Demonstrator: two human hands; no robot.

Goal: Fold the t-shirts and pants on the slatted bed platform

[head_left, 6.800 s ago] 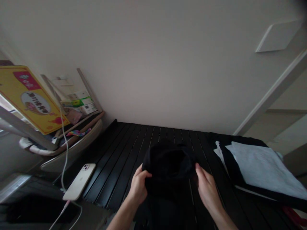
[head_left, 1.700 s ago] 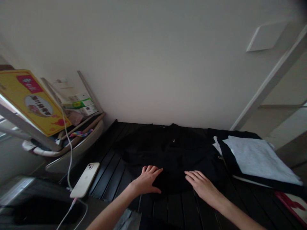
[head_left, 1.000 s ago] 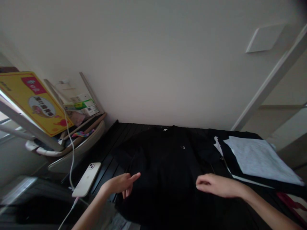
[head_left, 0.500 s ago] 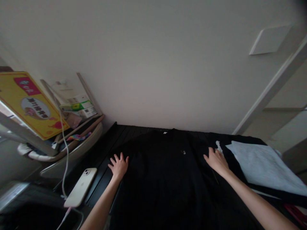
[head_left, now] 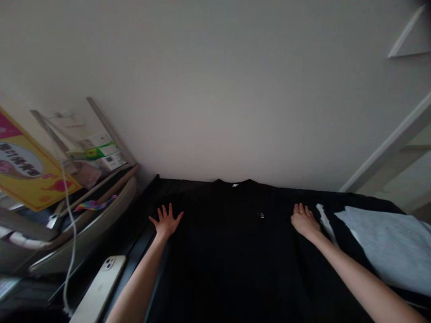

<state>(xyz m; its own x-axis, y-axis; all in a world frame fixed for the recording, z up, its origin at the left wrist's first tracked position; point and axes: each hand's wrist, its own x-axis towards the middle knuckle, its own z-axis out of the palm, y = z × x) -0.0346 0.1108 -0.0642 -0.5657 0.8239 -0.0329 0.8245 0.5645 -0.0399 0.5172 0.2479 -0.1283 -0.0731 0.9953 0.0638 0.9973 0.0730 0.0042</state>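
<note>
A black shirt (head_left: pixel 235 242) lies spread flat on the dark slatted table (head_left: pixel 158 188), its collar against the wall. My left hand (head_left: pixel 165 220) rests flat on the shirt's left shoulder area, fingers spread, holding nothing. My right hand (head_left: pixel 303 220) lies flat on the shirt's right shoulder area, fingers stretched out, next to a stack of folded clothes.
A stack of folded clothes with a light grey piece on top (head_left: pixel 384 242) sits at the right. A white phone (head_left: pixel 99 289) on a cable lies at the table's left edge. Beyond it stands a chair (head_left: pixel 67 233) with a yellow box (head_left: pixel 23 175) and small cartons (head_left: pixel 97 150).
The bunched black shirt has been opened and spread flat. My hands moved apart and outward to its shoulders, then slid slightly toward the wall. The camera has tilted and come closer.
</note>
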